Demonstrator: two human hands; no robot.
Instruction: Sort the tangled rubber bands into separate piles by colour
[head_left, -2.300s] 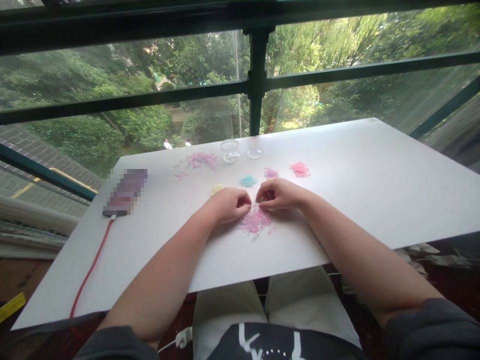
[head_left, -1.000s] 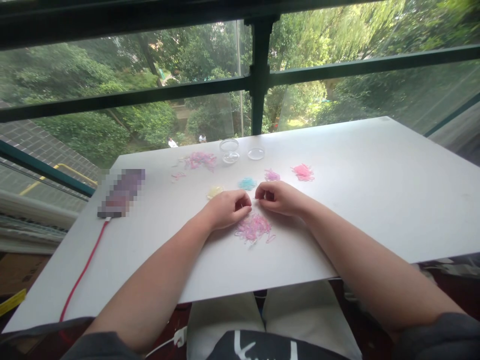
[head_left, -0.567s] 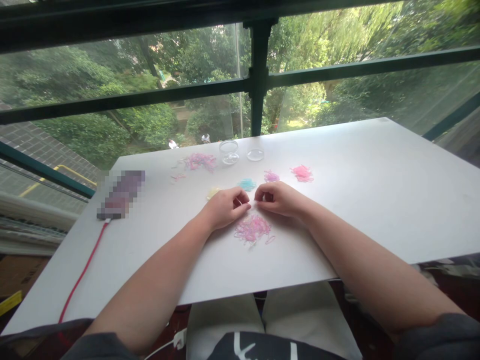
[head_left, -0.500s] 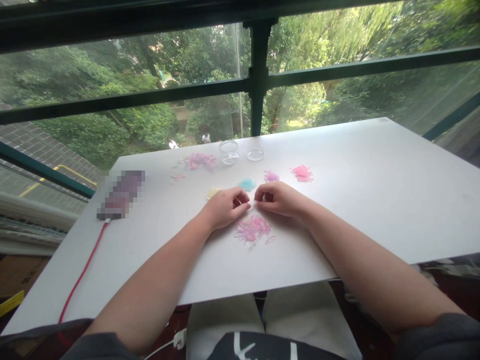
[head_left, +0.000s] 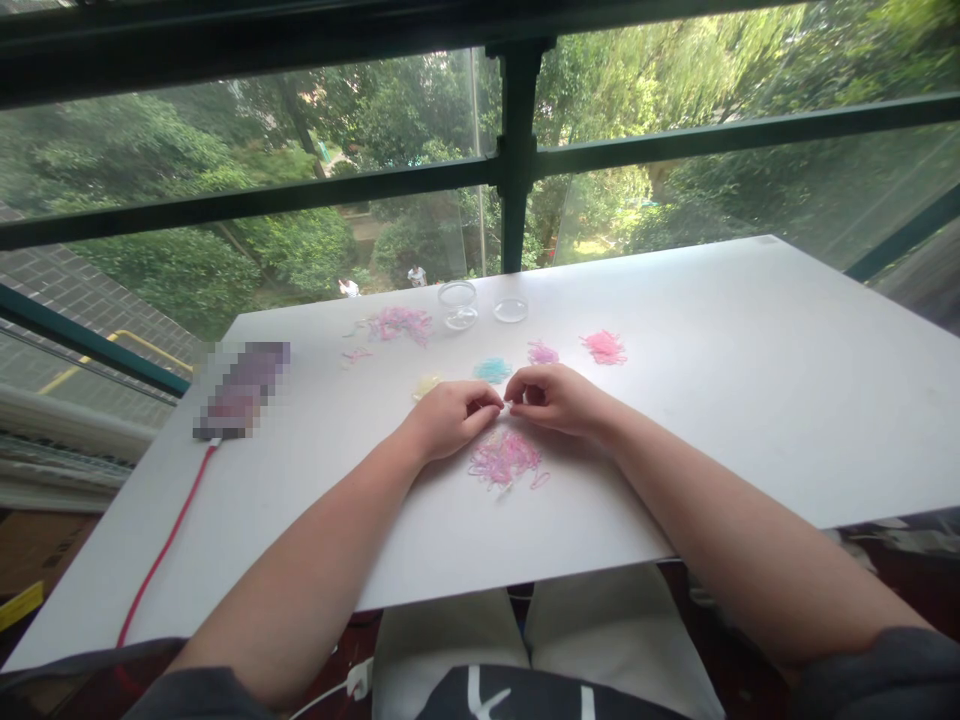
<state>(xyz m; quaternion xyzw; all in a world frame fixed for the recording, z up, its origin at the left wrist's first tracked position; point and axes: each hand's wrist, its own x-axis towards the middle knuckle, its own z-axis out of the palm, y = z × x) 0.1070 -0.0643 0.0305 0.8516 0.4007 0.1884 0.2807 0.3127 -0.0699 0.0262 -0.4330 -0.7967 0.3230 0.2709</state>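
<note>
My left hand point(head_left: 459, 412) and my right hand point(head_left: 556, 398) rest on the white table with thumb and fingers pinched, their tips almost meeting. A tiny pale bit shows between the fingertips, too small to make out. Just below them lies a mixed pile of thin rubber bands point(head_left: 504, 460), mostly pink and lilac. Beyond the hands sit small single-colour heaps: yellow bands point(head_left: 427, 387), partly behind my left hand, blue bands point(head_left: 492, 370), purple bands point(head_left: 543, 353) and pink bands point(head_left: 604, 347).
Farther back are another mixed heap of bands point(head_left: 400, 323), a clear round container point(head_left: 458, 308) and a clear shallow lid or dish point(head_left: 511, 310). A blurred-out phone-like device point(head_left: 244, 390) with a red cable point(head_left: 166, 545) lies at the left. Windows border the table's far edge.
My fingertips have come slightly closer together over the mixed pile, the right hand shifting a little left. The heaps look the same.
</note>
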